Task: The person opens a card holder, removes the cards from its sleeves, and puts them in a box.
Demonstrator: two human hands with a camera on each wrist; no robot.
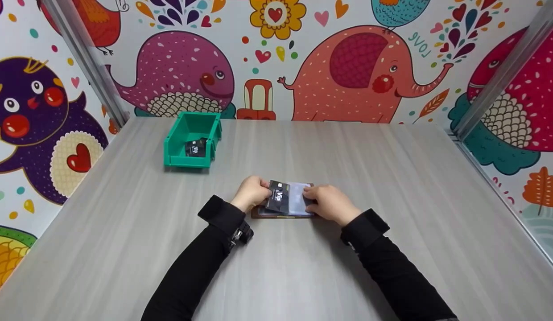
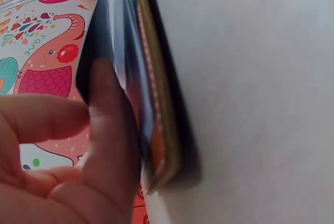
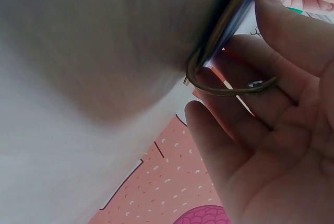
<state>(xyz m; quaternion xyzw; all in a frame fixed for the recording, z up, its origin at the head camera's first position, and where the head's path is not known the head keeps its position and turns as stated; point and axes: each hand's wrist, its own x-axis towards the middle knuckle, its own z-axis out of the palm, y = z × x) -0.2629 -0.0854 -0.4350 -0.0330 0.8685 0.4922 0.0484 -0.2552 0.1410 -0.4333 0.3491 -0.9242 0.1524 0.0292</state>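
Observation:
Between thumb and fingers, my left hand (image 1: pixel 251 194) pinches a black card (image 1: pixel 277 196) printed "Vip", slightly tilted over the left part of an open card holder (image 1: pixel 298 199). The holder has clear plastic sleeves and a brown cover, whose stitched edge (image 2: pixel 159 109) shows in the left wrist view. My right hand (image 1: pixel 332 205) grips the holder's right side, thumb on the sleeves. A curved brown strap (image 3: pixel 229 92) with a metal snap crosses in front of its fingers in the right wrist view. The card's lower end overlaps the sleeves.
A green bin (image 1: pixel 187 161) stands at the back left of the grey table (image 1: pixel 392 165), with another black card (image 1: pixel 196 147) inside. Cartoon-printed walls (image 1: pixel 267 58) with metal corner posts (image 1: pixel 87 58) close off the back and both sides.

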